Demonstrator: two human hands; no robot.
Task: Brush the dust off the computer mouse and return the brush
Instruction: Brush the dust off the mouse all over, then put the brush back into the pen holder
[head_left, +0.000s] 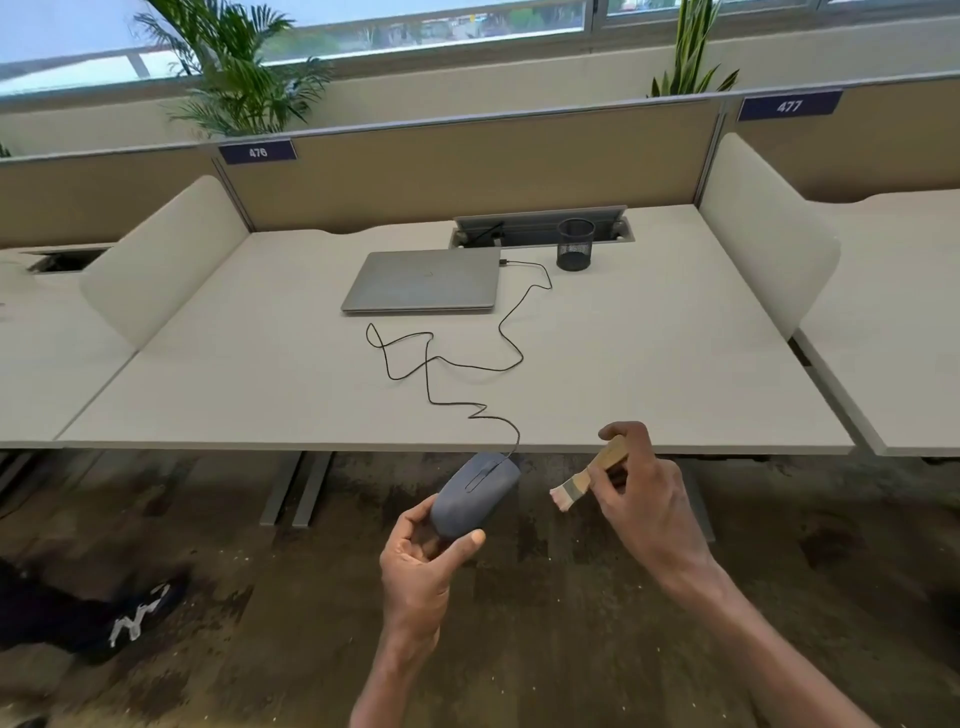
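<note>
My left hand (421, 556) holds a grey wired computer mouse (478, 493) by its rear end, lifted off the desk in front of the desk's near edge. Its black cable (431, 374) snakes back over the white desk (649, 364) to a shut grey laptop (426, 280). My right hand (639, 499) grips a small brush (587, 478) by its wooden handle. The pale bristles point left toward the mouse and stop a short gap from it, not touching.
A black mesh pen cup (575, 244) stands at the back right of the laptop, before an open cable tray (540, 228). White side dividers (763, 228) flank the desk. A dark shoe (130, 618) lies on the brown carpet at lower left.
</note>
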